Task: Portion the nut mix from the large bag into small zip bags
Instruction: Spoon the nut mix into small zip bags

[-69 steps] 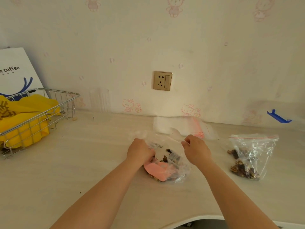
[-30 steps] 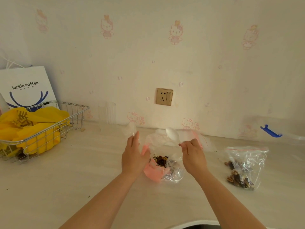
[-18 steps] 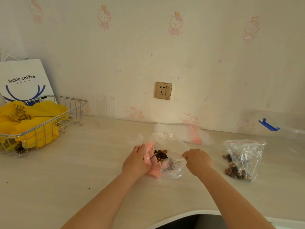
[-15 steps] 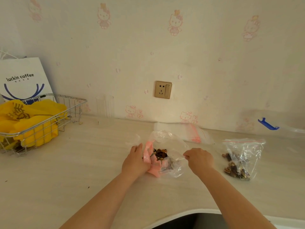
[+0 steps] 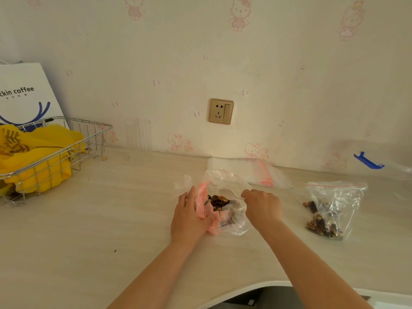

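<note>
Clear large bag (image 5: 225, 205) between both hands

Pale wood desk (image 5: 111, 230) w/ a wire basket (image 5: 66, 139) far left, big nut bag (image 5: 225, 206) mid, empty zip bags (image 5: 263, 172) behind it, filled small bag (image 5: 330, 206) right.
</note>
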